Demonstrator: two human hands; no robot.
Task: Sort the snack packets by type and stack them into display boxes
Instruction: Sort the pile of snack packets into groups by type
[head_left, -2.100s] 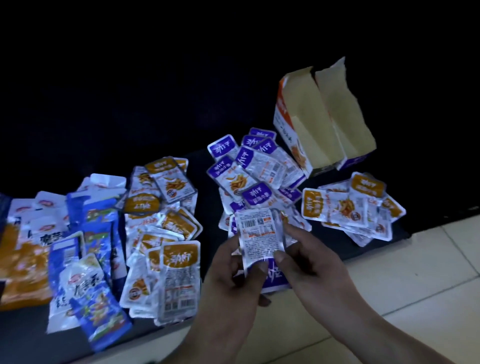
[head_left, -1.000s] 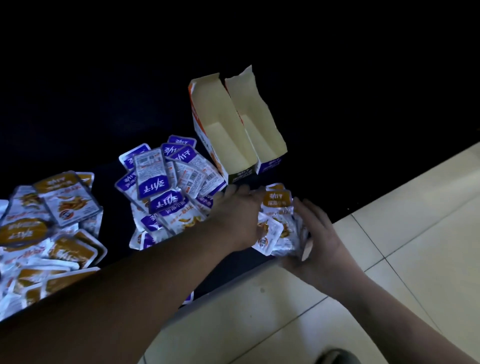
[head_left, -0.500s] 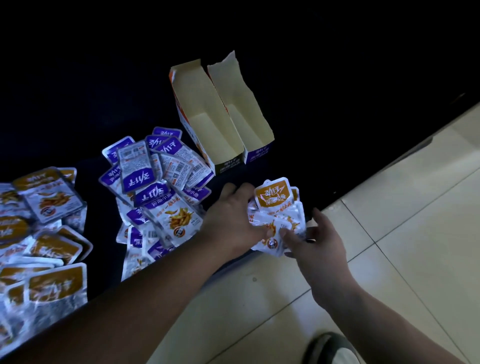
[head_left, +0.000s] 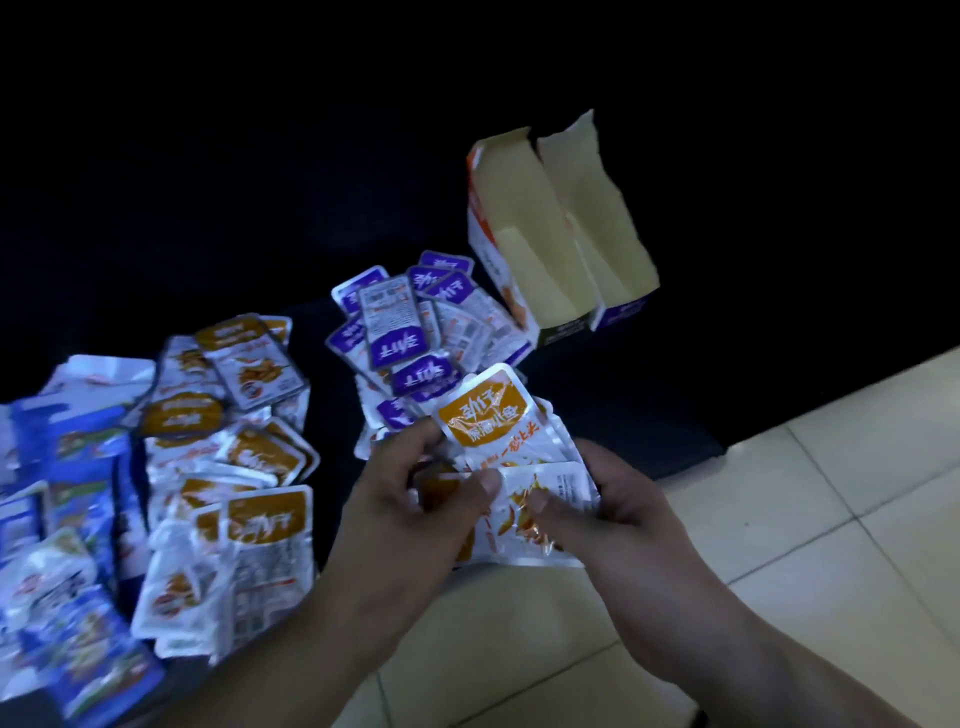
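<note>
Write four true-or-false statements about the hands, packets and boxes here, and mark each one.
1. The left hand and right hand both grip the orange-label bundle. True.
2. The display boxes are packed full. False: bare cardboard shows inside both.
3. The purple-label pile lies between the orange-label pile and the boxes. True.
4. The blue packets sit inside a box. False: they lie loose on the dark surface, far left.
</note>
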